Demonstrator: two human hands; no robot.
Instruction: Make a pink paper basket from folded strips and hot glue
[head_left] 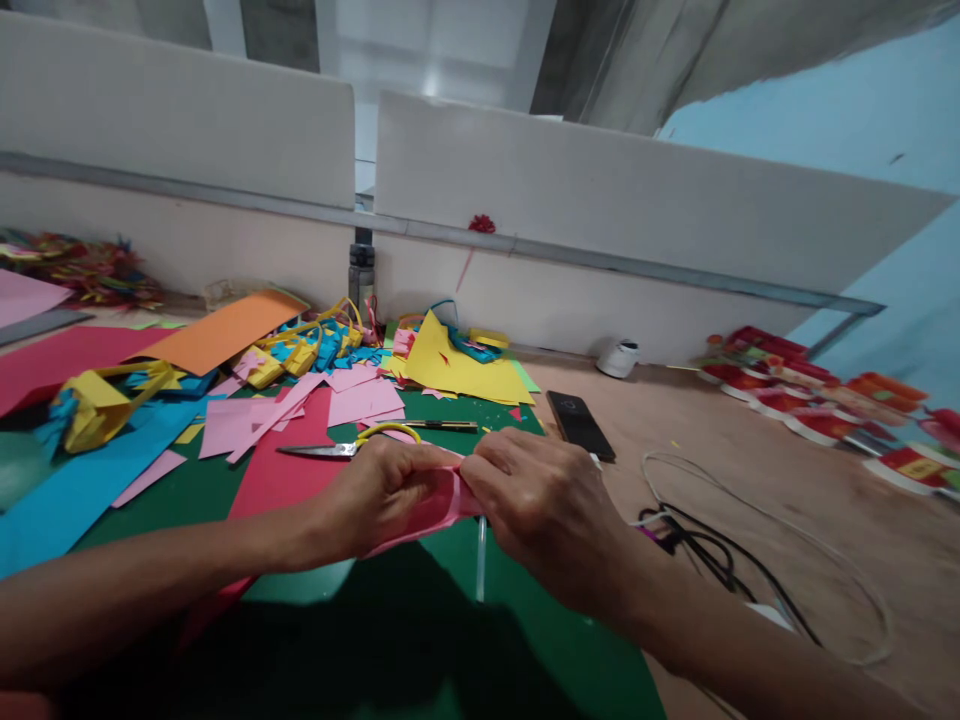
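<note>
Between my two hands is a folded piece of pink paper (416,522), held above a green mat (330,610). My left hand (386,490) is closed on its left part, thumb pressed to the paper. My right hand (529,490) pinches the right end; its fingertips are partly hidden. A thin clear stick (481,560) shows below my right hand; I cannot tell whether it is held or lies on the mat. Yellow-handled scissors (337,450) lie just beyond my left hand, partly covered by it. A pen (439,426) rests behind them.
Pink paper scraps (367,402), red paper (281,465), blue paper (112,480) and yellow paper (465,362) spread over the mat. Small paper baskets (105,410) stand at left. A phone (579,425), cables (712,550) and red paper items (817,415) lie rightward. A bottle (361,272) stands by the partition.
</note>
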